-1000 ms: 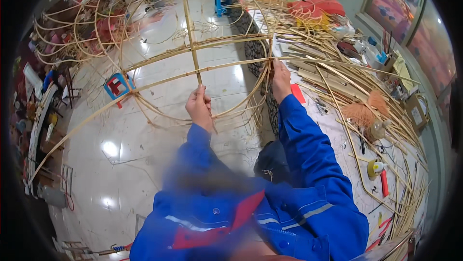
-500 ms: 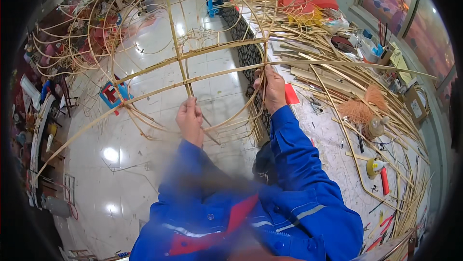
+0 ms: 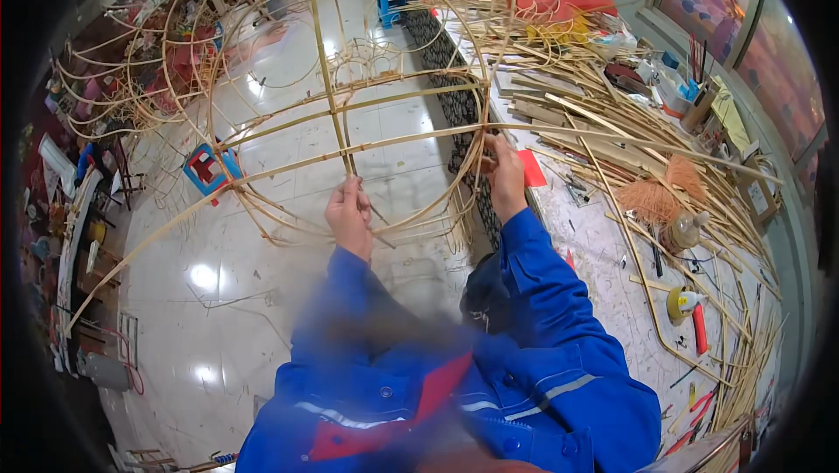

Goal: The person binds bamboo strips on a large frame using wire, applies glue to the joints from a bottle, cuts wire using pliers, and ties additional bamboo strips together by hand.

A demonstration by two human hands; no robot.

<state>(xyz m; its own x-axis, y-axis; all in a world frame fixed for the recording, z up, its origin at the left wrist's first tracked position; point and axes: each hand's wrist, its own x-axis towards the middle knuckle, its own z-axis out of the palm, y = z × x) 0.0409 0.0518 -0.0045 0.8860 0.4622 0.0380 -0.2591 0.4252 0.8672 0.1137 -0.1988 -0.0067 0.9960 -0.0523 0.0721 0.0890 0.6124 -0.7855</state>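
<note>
A large openwork frame of thin bamboo strips (image 3: 411, 136) spreads out in front of me, its hoops and crossbars bound together at the joints. One long strip runs across it and reaches past both sides. My left hand (image 3: 350, 218) pinches the lower end of the upright bamboo strip in the frame's middle. By the joint on the frame's right side is my right hand (image 3: 505, 177), its fingers bent and a little apart beside the hoop. I see nothing gripped in it, though its fingertips lie partly behind the strips.
Along the right, a long white worktable (image 3: 581, 250) carries heaps of bamboo strips (image 3: 612, 128), orange-brown fibre (image 3: 651, 200), a glue bottle (image 3: 690, 300) and red-handled pliers (image 3: 690, 420). A blue stool (image 3: 210, 177) stands on the tiled floor, left of more bamboo frameworks.
My right hand has loosened from the joint and drawn slightly right and down. The long crossing strip sits a little lower in view; my left hand keeps its pinch.
</note>
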